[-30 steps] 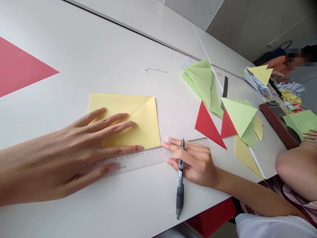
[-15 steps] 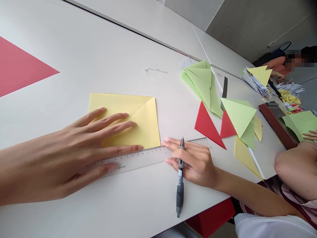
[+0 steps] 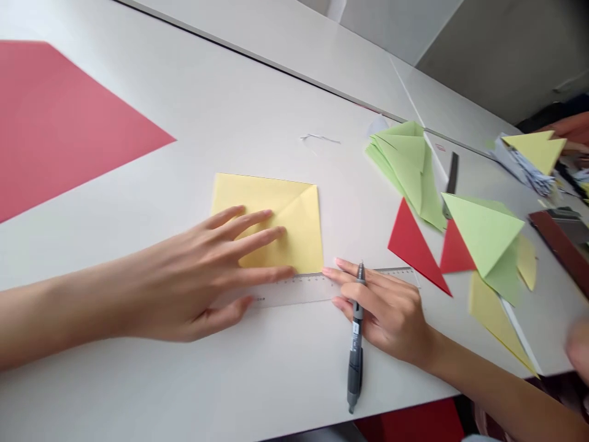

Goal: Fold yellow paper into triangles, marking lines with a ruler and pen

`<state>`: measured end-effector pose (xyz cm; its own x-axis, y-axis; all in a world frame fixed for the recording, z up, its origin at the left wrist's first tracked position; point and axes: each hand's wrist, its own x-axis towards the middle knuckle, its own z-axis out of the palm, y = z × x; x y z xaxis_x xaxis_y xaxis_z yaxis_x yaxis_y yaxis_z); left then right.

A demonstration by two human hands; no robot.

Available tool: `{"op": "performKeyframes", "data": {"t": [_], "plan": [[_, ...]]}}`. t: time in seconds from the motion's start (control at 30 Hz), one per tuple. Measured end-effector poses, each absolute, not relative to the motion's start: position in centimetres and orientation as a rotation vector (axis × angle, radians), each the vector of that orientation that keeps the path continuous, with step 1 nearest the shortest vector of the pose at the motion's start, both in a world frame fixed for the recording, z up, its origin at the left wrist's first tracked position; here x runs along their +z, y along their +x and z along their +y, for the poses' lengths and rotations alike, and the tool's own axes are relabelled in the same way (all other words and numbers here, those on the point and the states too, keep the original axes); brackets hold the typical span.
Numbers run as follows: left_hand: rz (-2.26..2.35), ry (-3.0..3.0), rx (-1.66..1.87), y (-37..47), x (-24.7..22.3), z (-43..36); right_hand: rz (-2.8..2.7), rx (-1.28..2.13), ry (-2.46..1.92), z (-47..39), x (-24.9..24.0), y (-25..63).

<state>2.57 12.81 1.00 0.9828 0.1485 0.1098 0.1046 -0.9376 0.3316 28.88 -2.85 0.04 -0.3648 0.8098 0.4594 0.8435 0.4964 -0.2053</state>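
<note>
My left hand [image 3: 209,270] lies spread on a folded yellow sheet of paper [image 3: 301,230], a diagonal crease running to its upper right corner. Thumb and little finger of that hand rest on a clear plastic ruler [image 3: 294,291], set along the paper's near edge. At the ruler's right part, my right hand [image 3: 391,307] presses with its fingertips. A grey and black pen [image 3: 355,362] is tucked between the right hand's fingers, its tip pointing away from me. Both hands cover parts of the ruler's scale.
A large pink-red sheet [image 3: 87,129] lies at the left. Folded green papers [image 3: 409,166], red triangles [image 3: 416,248] and a dark-bladed cutter [image 3: 453,175] are on the right. Beyond are paper scraps [image 3: 524,162] and a dark red box [image 3: 559,248]. Another person's arm shows at the far right.
The view has swung left, so everything sits farther right and more of the pink-red sheet shows. My hands, the ruler and the yellow paper keep about the same arrangement.
</note>
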Motion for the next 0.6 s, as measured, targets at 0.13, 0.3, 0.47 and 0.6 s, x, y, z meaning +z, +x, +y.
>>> {"op": "performKeyframes", "data": {"t": [0.13,0.3,0.47,0.6], "plan": [[0.181,2.781,0.015,3.0,2.4,13.8,-2.252,-0.114,-1.355,-3.3,0.0,28.8],[0.188,2.705,-0.041,3.0,3.3,14.9,-2.257,-0.157,-1.294,-3.4,0.0,28.7],[0.203,2.639,-0.09,3.0,3.7,14.9,-2.244,-0.2,-1.269,-3.4,0.0,28.6],[0.193,2.638,-0.099,3.0,3.7,14.9,-2.248,-0.185,-1.262,-3.4,0.0,28.5]]}}
